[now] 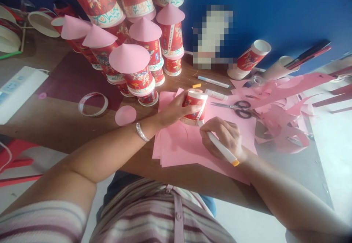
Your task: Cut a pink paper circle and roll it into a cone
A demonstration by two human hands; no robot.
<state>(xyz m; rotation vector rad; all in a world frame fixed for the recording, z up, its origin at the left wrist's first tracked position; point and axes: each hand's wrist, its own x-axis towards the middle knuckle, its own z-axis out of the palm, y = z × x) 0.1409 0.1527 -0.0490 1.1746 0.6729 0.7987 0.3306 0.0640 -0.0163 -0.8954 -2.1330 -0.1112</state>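
Note:
My left hand (pixel 172 111) wraps round a red and white printed paper cup (pixel 192 109) and holds it over the pink paper sheets (pixel 176 149). In my right hand (pixel 224 136) is a white marker pen (pixel 220 145) with an orange-yellow end. Its tip is at the pale band along the cup's near lower edge, where some thin orange-brown marks show. Whether the tip touches the cup I cannot tell. Beyond the cup lie a small orange-yellow cap (pixel 196 86) and a blue and white marker (pixel 213 82).
Paper-cup towers with pink cone tops (pixel 129 58) stand at the back left. Scissors (pixel 239 109) and pink paper scraps (pixel 288 107) lie to the right. A tape roll (pixel 93 104), pink disc (pixel 125 115) and white power strip (pixel 20 92) are on the left. Pens stand in a cup (pixel 280 68).

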